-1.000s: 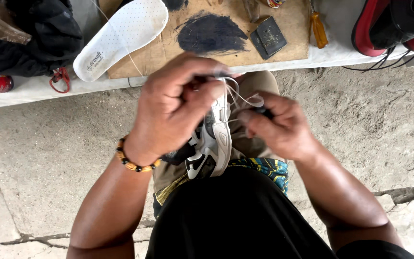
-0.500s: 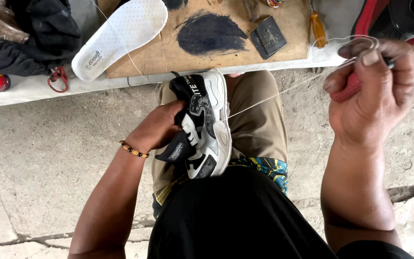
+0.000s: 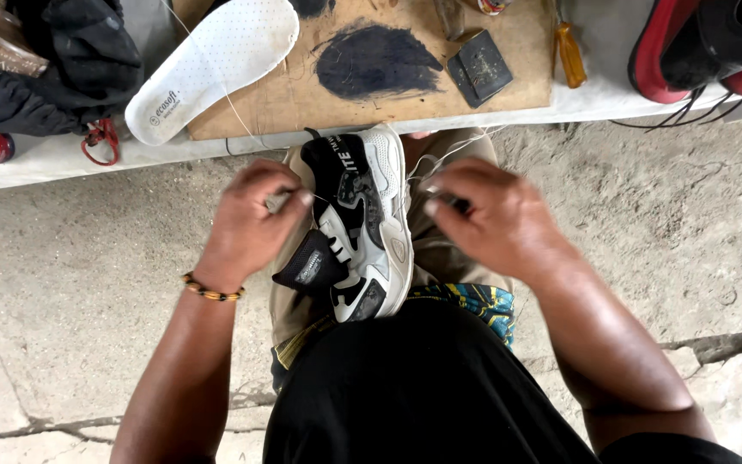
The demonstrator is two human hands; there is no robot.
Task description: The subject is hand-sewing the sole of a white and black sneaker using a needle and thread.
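So the black and white sneaker [image 3: 361,225] is sitting on my lap, right between my hands. My left hand [image 3: 251,219] is pinched on the thread at its left edge, and my right hand [image 3: 495,219] grips a dark tool on the right.

Soft, even daylight fills the scene, bright but not harsh, with no clear direction. Shadows are faint and diffuse, slightly darker under the bench edge [image 3: 62,176]. No glare shows, though the white insole [image 3: 216,64] runs near overexposed. Focus is sharp across the middle; wide-lens stretching bends the edges, and the black clothing loses detail.
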